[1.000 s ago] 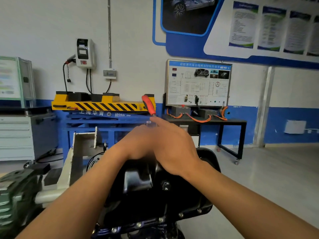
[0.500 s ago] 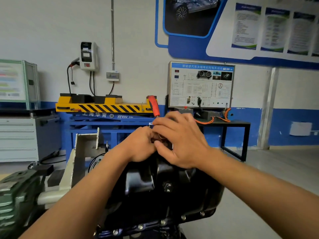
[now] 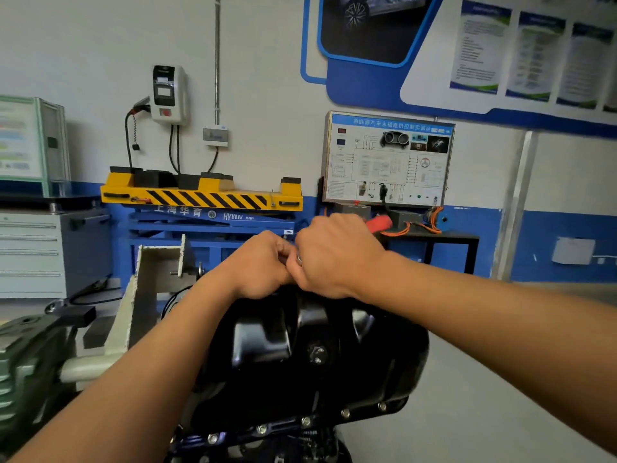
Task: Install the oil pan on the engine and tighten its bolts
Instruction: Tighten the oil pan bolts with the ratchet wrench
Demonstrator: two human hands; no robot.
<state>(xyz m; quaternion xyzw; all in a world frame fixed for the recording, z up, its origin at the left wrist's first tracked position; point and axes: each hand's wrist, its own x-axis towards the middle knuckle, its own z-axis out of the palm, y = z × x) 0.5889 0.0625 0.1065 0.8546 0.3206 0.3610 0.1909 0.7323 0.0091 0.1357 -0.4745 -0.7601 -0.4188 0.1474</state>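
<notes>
The black oil pan (image 3: 300,359) sits on the engine at bottom centre, with several silver bolts (image 3: 305,421) along its near flange. Both hands meet at the pan's far edge. My right hand (image 3: 334,259) grips a red-handled wrench (image 3: 379,223), whose handle sticks out to the right past my fingers. My left hand (image 3: 262,265) is curled against the right hand at the tool's head, which is hidden behind the fingers.
A green engine stand (image 3: 30,369) with a cream bracket (image 3: 150,289) is at the left. Behind stand a yellow and blue lift table (image 3: 200,195), a grey drawer cabinet (image 3: 33,252) and a training board (image 3: 387,158) on a black table. Bare floor lies to the right.
My right hand went from lying flat over the left to gripping the red handle. The handle swung from pointing up-left to pointing right. The left hand stayed at the pan's far edge.
</notes>
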